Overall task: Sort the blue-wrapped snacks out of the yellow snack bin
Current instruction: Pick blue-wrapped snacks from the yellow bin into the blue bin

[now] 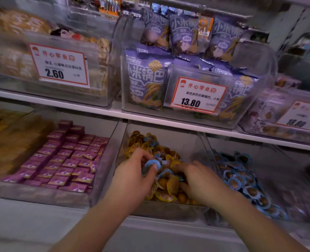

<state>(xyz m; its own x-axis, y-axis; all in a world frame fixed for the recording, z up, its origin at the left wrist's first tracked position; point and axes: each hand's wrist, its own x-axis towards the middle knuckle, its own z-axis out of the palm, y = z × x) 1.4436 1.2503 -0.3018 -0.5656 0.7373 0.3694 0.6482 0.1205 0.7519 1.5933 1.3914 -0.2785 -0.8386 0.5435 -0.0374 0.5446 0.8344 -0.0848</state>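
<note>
Both hands reach into the yellow snack bin [122, 142] at lower centre; the left hand [132, 177] pinches a blue-wrapped snack [151, 165], while the right hand [199, 180] has curled fingers buried among yellow packets [168, 190].

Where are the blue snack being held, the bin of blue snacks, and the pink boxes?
Round blue-wrapped snack [151, 165], head view, its rim.
Clear plastic blue-snack bin [207, 144], head view, left wall.
Small pink boxes [68, 160], head view, middle rows.
</note>
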